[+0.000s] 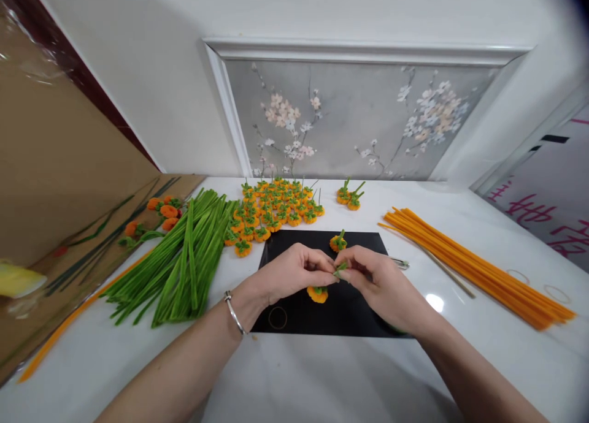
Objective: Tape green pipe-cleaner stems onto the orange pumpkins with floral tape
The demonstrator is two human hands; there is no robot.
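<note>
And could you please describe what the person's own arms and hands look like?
The left hand and right hand wear no gloves, and no sleeves show. A thin, silver-coloured bracelet circles the left wrist; nothing shows on the right wrist.

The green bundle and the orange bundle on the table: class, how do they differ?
The green bundle spreads in a loose fan; the orange bundle is tighter, its strips nearly parallel. The green bundle lies left of the black mat, the orange bundle right of it. Both are long, thin strips on the white table.
</note>
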